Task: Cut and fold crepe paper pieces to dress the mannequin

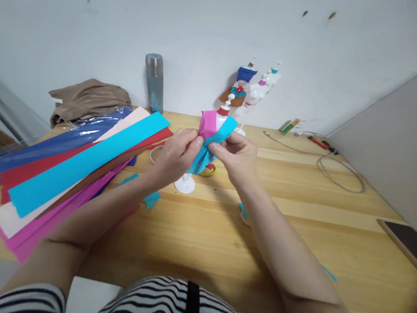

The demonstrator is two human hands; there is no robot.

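A small white dress form [220, 120] stands tilted on a round white base [185, 183], with a red band round its neck. Pink crepe paper [208, 123] covers one side of its chest, and blue crepe paper [227, 128] crosses the other side and hangs in folds below the waist. My left hand [178, 154] is closed on the form's left side, thumb pressed on the paper at the waist. Between thumb and fingers, my right hand [237, 159] pinches the blue paper at the other side. The fingertips behind the form are hidden.
Coloured crepe paper strips [90, 163] lie at left, beside brown cloth [90, 98]. A thermos [154, 84] and several decorated dress forms [257, 91] stand by the wall. Tape rolls lie behind my hands; a cable [324, 164] and phone [412, 245] lie right.
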